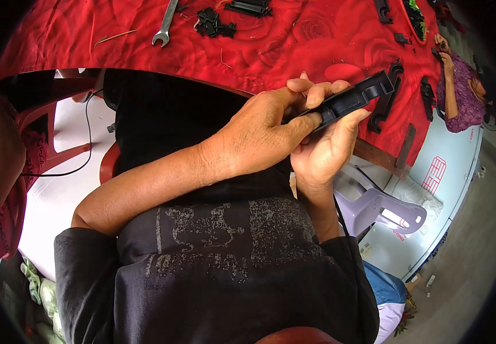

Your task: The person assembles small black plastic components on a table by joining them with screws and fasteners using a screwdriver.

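Note:
Both of my hands hold one long black plastic part (348, 106), tilted up to the right, above the near edge of the table. It has a hollow, channel-like face and a stepped far end. My left hand (264, 127) grips its lower end, the thumb pressed into the hollow. From below, my right hand (327, 152) supports it, with fingertips showing along the upper side and the thumb along the lower side. The fingers behind the part are partly hidden. Just past its far end, similar black parts (381, 109) lie on the red cloth.
A red rose-patterned cloth (271, 54) covers the table. On it lie a wrench (162, 37), a pile of small black pieces (213, 24) and more black parts (427, 97). A purple plastic stool (385, 209) stands at right. Other people sit at far right and far left.

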Motion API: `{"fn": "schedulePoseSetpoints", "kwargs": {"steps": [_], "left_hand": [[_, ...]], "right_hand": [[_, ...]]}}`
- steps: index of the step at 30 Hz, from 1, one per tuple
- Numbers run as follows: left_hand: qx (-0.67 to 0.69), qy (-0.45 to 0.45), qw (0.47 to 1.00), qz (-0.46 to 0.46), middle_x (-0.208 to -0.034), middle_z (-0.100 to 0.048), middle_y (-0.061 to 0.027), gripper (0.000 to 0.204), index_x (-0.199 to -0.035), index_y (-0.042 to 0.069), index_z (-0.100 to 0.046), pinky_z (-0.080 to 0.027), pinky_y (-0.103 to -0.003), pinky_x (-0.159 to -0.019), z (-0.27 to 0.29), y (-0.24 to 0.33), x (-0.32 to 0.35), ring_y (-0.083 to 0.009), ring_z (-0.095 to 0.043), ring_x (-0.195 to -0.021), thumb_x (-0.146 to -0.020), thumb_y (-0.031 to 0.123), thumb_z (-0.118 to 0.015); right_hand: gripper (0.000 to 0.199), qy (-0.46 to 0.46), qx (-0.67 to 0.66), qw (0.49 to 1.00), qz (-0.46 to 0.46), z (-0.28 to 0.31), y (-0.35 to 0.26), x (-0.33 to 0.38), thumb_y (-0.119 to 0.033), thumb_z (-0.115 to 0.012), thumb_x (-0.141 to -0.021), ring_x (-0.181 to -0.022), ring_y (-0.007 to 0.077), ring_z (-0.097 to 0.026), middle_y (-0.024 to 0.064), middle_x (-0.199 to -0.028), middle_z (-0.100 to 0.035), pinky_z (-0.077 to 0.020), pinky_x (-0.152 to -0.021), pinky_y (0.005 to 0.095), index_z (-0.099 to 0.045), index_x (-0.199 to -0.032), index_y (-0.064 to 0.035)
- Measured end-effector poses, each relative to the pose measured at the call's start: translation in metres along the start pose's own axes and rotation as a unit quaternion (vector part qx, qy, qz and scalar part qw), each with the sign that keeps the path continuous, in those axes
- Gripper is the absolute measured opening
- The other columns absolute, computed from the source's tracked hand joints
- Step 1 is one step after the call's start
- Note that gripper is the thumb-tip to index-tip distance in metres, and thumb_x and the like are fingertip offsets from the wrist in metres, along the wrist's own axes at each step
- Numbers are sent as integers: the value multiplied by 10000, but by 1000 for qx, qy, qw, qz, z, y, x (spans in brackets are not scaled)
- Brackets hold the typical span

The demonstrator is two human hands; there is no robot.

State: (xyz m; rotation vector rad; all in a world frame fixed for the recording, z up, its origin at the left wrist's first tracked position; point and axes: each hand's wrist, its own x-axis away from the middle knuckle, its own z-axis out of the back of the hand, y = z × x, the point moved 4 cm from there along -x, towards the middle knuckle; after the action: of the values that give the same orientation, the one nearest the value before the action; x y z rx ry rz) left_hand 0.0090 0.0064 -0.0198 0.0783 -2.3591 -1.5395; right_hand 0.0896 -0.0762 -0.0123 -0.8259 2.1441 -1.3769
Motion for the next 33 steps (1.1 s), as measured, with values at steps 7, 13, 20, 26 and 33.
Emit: {"fn": "schedulePoseSetpoints", "kwargs": {"steps": [7,13,20,26,33], "left_hand": [[1,-44,998,36,-856,-662,-82,327,-1179,-88,-577,-548,-265,-682,0,10,0,-118,-654,-781,-1008,190,-585],[-27,-43,999,4,-795,-661,-82,296,-1136,-82,-585,-550,-249,-625,-2,14,-1,-124,-661,-693,-1008,185,-580],[-59,-53,996,39,-765,-660,-75,274,-1150,-65,-598,-533,-247,-594,-3,12,-1,-109,-653,-674,-1005,166,-568],[-47,-4,999,-16,-755,-662,-70,259,-1128,-58,-629,-525,-252,-579,-4,16,5,-107,-649,-674,-985,155,-593],[-62,10,998,8,-755,-658,-69,226,-1083,-53,-637,-522,-247,-565,-3,18,9,-94,-637,-656,-973,142,-610]], "right_hand": [[730,63,-10,998,-25,-2,-3,-1,-683,-263,-990,-920,293,-661,127,-893,-609,-386,-1087,441,-486,-1040,10],[600,-29,-12,999,-37,1,-4,0,-630,-335,-1005,-1188,399,-572,134,-1002,-619,-491,-927,429,-527,-1201,-97],[610,-23,9,1000,-17,1,0,4,-640,-307,-1006,-1214,434,-548,142,-988,-622,-477,-939,451,-509,-1239,-114],[696,-4,37,999,16,-7,-2,3,-684,-242,-986,-1129,431,-595,113,-868,-593,-394,-1036,546,-482,-1163,-55],[788,-3,106,993,54,-17,-4,3,-738,-173,-959,-948,365,-655,84,-795,-558,-380,-1054,541,-478,-919,-13]]}}
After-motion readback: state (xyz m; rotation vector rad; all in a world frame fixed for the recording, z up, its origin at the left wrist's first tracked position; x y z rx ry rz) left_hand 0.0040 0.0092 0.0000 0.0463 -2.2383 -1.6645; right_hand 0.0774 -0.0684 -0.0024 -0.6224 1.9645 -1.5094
